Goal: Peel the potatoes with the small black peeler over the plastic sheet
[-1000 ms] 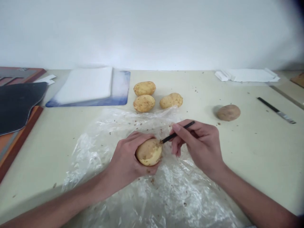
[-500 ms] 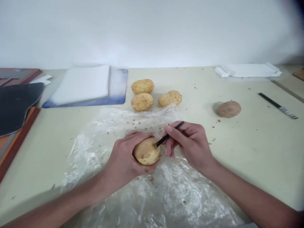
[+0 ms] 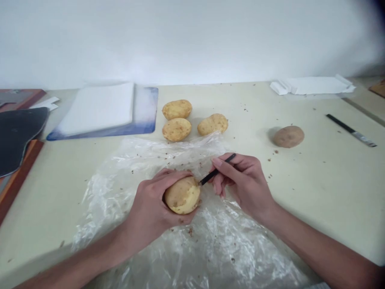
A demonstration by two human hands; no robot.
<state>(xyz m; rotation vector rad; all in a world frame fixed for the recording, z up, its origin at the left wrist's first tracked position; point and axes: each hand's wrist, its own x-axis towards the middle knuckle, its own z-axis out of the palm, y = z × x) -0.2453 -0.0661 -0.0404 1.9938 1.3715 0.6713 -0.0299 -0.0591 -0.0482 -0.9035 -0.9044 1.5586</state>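
A partly peeled potato [image 3: 183, 194] is wrapped in the fingers of my left hand [image 3: 155, 196], above a crumpled clear plastic sheet [image 3: 237, 241]. Its right and lower side shows pale flesh; brown skin covers the rest. My right hand [image 3: 240, 176] pinches a slim black stick-like tool [image 3: 214, 173] like a pen. The tool's small tip touches the potato's upper right edge; its exact kind is hard to make out. Bits of skin cling to the potato and my left fingers.
Three pale potatoes [image 3: 177, 129] lie together past the sheet. An unpeeled brown potato [image 3: 288, 137] sits right, near a black strip with a silver end [image 3: 350, 130]. White sheets [image 3: 100, 108] rest on a blue-edged board [image 3: 144, 127]. Folded white paper [image 3: 319, 85] lies at the back right.
My left hand has turned the potato slightly and shifted it a little left and down. The tool's tip has moved from the potato's face toward its right edge.
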